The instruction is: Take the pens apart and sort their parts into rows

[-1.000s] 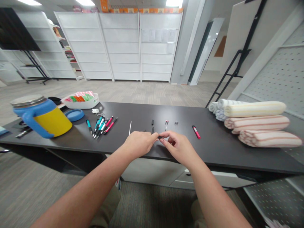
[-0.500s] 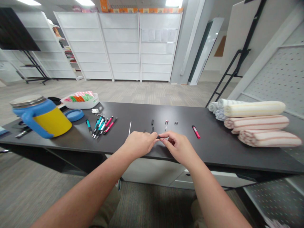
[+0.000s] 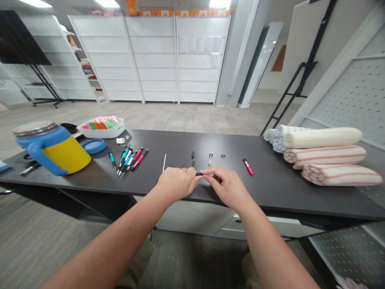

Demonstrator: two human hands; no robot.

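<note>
My left hand (image 3: 177,182) and my right hand (image 3: 224,185) meet over the near edge of the dark table (image 3: 270,188). Both pinch a small black pen part (image 3: 199,174) between their fingertips; a bit of red shows under my right fingers. Just beyond lie loose pen pieces: a white refill (image 3: 164,162), short black pieces (image 3: 193,154), small silver-tipped bits (image 3: 211,155) and a red pen barrel (image 3: 248,167). Several assembled pens (image 3: 130,157) in teal, pink and black lie to the left.
A yellow jug with blue handle and lid (image 3: 49,147) lies at the table's left end, near a blue lid (image 3: 94,145) and a white tray of coloured items (image 3: 102,125). Rolled striped towels (image 3: 326,154) are stacked at the right. White shelving stands across the floor.
My hands have drawn slightly closer together and shifted a little left around the black part; the rest is unmoved.
</note>
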